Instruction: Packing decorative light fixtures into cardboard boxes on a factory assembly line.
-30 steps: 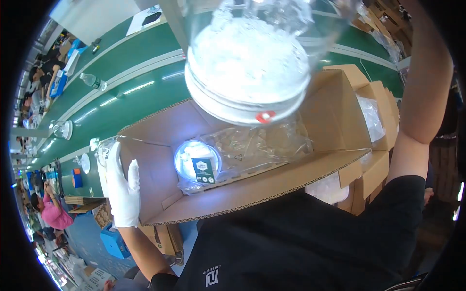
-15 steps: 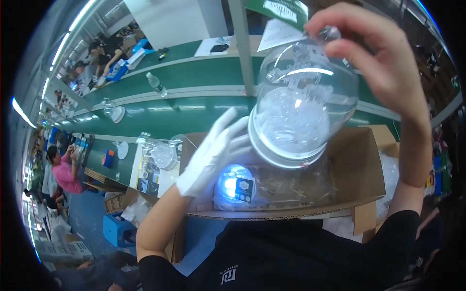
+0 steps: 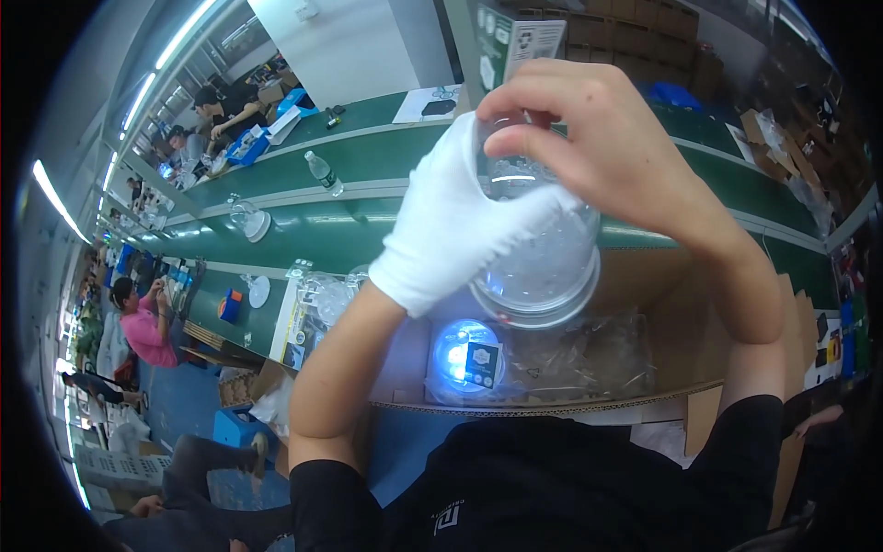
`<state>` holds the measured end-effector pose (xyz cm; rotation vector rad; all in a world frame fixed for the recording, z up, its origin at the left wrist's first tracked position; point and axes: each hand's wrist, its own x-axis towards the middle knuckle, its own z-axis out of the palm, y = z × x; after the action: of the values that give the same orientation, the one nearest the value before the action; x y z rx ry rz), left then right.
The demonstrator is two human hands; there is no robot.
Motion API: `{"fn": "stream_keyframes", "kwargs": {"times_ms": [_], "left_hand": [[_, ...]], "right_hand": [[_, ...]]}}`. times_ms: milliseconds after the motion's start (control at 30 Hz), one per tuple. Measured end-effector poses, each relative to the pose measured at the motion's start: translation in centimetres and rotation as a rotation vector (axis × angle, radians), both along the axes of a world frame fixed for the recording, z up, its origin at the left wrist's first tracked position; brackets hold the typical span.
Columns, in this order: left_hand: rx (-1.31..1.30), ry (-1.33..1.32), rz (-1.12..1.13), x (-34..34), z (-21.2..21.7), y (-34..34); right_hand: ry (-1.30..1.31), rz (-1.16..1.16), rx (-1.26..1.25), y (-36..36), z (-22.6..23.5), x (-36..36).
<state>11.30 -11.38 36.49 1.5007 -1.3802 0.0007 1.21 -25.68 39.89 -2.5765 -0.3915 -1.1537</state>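
Clear dome-shaped plastic globe with a flat round rim [image 3: 543, 258] is held up close, above the open brown cardboard box [image 3: 662, 304]; white-gloved left hand [image 3: 451, 221] wraps its left side, bare right hand [image 3: 598, 138] pinches its narrow top end. Both hands are closed on it, so best keep the rim level and turn slowly, gloved palm carrying the weight. Below the hands, a blue-lit round unit in clear wrapping [image 3: 464, 359] sits in the box.

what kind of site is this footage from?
Most likely a factory assembly or packing line. Long green conveyor benches run past seated workers, an open cardboard carton sits before the person, and both hands, left gloved and right bare, hold a clear dome.
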Motion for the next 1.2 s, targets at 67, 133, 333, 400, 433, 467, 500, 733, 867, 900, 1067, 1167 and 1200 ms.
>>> {"fn": "stream_keyframes", "kwargs": {"times_ms": [67,133,333,400,433,467,500,733,867,900,1067,1167,1200], "left_hand": [[0.052,0.070,-0.086,1.7,-0.4,-0.4],[0.142,0.179,-0.120,2.2,-0.3,-0.1],[0.097,-0.043,-0.027,3.5,-3.8,-1.0],[-0.077,-0.221,0.012,3.6,-5.7,-1.8],[-0.048,-0.244,0.026,3.8,-6.0,-1.7],[-0.040,-0.189,0.011,3.8,-6.3,-1.7],[-0.036,-0.136,0.000,3.9,-6.4,-1.8],[-0.013,0.035,-0.063,4.3,-4.3,-2.8],[-0.057,-0.570,0.086,5.2,-2.9,-3.3],[-0.046,-0.564,0.097,5.2,-2.4,-2.9],[0.105,-0.687,0.174,3.3,-1.6,-2.7],[0.130,-0.697,0.193,2.6,-0.9,-2.7],[0.158,-0.682,0.203,2.3,-0.5,-2.6]], "right_hand": [[0.029,-0.031,0.034,-0.2,-0.3,-0.2],[0.022,-0.017,0.037,-0.6,-0.7,-0.1],[0.073,-0.037,0.102,-1.2,-2.4,0.8],[0.071,-0.025,0.097,-1.3,-3.1,0.7],[0.084,-0.038,0.147,-1.4,-2.9,0.5],[0.098,-0.051,0.198,-1.4,-3.0,0.4],[0.032,-0.049,0.213,-1.4,-3.4,0.5],[0.247,-0.034,0.373,-1.3,-2.3,-0.5],[-0.415,0.513,-0.102,-4.0,-4.4,1.4],[-0.169,0.267,0.077,-2.5,-4.1,-0.2],[0.059,0.055,0.245,-2.5,-5.3,-1.9],[0.039,0.119,0.201,-3.2,-5.6,-1.7],[0.103,0.126,0.197,-3.3,-5.1,-2.1]]}}
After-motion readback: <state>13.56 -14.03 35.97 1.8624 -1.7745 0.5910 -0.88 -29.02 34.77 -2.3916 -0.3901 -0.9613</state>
